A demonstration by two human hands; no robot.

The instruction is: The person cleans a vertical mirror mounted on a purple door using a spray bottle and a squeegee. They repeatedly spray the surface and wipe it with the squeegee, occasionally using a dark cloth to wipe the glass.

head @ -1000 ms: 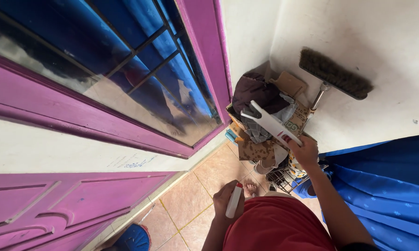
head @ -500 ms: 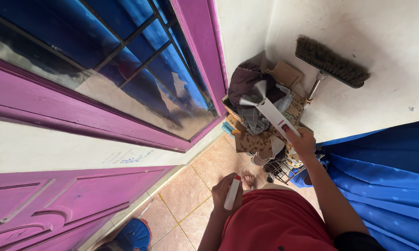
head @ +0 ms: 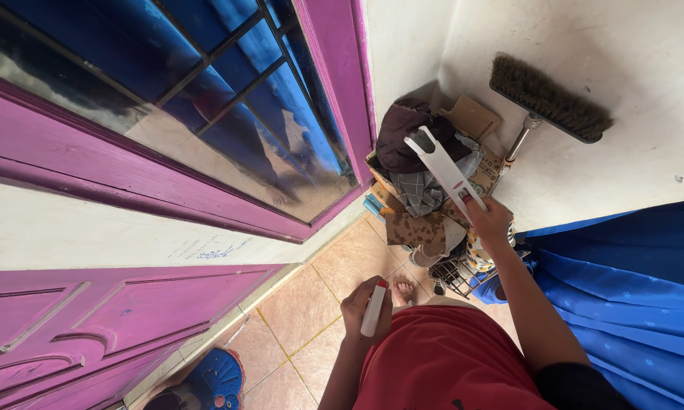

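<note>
The right hand (head: 492,222) holds a white squeegee (head: 444,168) by the end of its flat handle, its grip wrapped fully round that end; the forked head points up and left, raised clear of the glass and over the heap of things in the floor's corner. The left hand (head: 363,310) is closed round a slim white spray bottle (head: 374,308) with a red cap, held low in front of the red shirt (head: 448,357), cap end up, nozzle not aimed at the pane.

As far as can be judged, the window work is only at the ready stage: both tools are in hand, yet neither touches the window (head: 228,114). The glass shows dull, hazy patches along its lower part and no wet streaks or wiped bands that can be made out, so the spraying and wiping look to be all left to do.

Outward from the squeegee: under it lie a dark cloth (head: 406,133), checked fabric and cardboard boxes (head: 421,228) piled in the corner, with a wire basket (head: 452,277) just beside them on the tiled floor (head: 342,281). A brush (head: 550,99) leans head-up against the white wall. A blue curtain (head: 630,296) hangs at the right. The magenta frame (head: 334,83) borders the barred pane, with a magenta door (head: 106,319) below left and a blue shoe (head: 213,380) near the floor's lower edge.
</note>
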